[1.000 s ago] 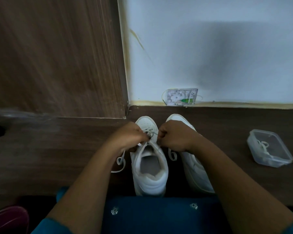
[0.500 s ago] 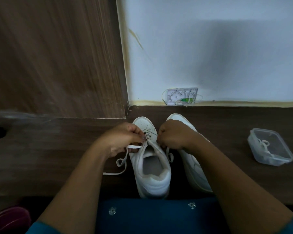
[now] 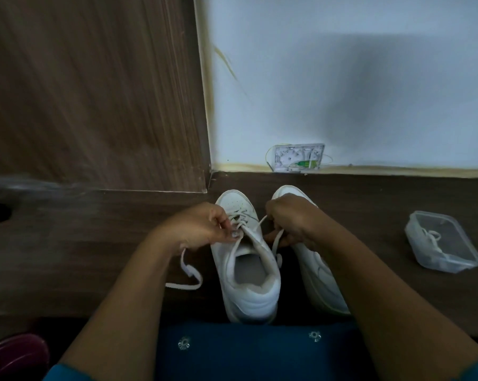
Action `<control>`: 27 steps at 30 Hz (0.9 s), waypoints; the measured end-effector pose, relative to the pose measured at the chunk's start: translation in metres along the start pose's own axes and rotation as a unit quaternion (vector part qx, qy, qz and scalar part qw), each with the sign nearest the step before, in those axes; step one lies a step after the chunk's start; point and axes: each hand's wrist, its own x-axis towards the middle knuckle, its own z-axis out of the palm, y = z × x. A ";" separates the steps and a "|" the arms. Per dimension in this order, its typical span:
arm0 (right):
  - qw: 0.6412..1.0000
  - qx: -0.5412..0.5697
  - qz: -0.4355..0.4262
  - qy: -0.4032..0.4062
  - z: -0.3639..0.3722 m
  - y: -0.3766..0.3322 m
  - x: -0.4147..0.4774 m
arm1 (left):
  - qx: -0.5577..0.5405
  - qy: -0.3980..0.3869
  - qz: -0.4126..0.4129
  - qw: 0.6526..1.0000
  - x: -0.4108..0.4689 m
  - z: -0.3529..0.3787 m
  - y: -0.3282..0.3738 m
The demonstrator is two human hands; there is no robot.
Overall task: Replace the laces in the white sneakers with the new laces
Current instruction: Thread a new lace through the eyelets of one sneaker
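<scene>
Lace is sitting pinched in left hand and right hand; between grips, we are aiming for even slack.

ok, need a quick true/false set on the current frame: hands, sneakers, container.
1. The left hand and right hand both pinch the lace above the left sneaker. True.
2. The left sneaker has a foot in it. False: its opening is empty.
3. The clear container sits on the person's left. False: it sits on their right, apart from the sneakers.
4. A white lace lies coiled inside the container. True.
5. The right sneaker stands beside the left one, partly hidden by the right forearm. True.
</scene>
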 end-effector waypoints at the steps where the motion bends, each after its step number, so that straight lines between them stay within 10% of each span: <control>1: 1.000 0.004 0.000 -0.001 -0.001 -0.002 -0.002 | 0.010 0.002 0.003 1.000 0.000 -0.003 0.000; 6: 0.994 0.098 -0.039 -0.010 -0.004 -0.010 -0.007 | -0.081 0.050 0.002 0.995 -0.007 -0.007 0.005; 15: 0.931 0.315 -0.176 -0.046 -0.011 -0.036 -0.029 | -0.445 0.114 0.121 0.880 -0.024 0.010 0.063; 27: 0.898 0.313 -0.308 0.030 -0.042 -0.113 -0.097 | -0.413 0.183 0.257 0.854 -0.071 -0.011 0.163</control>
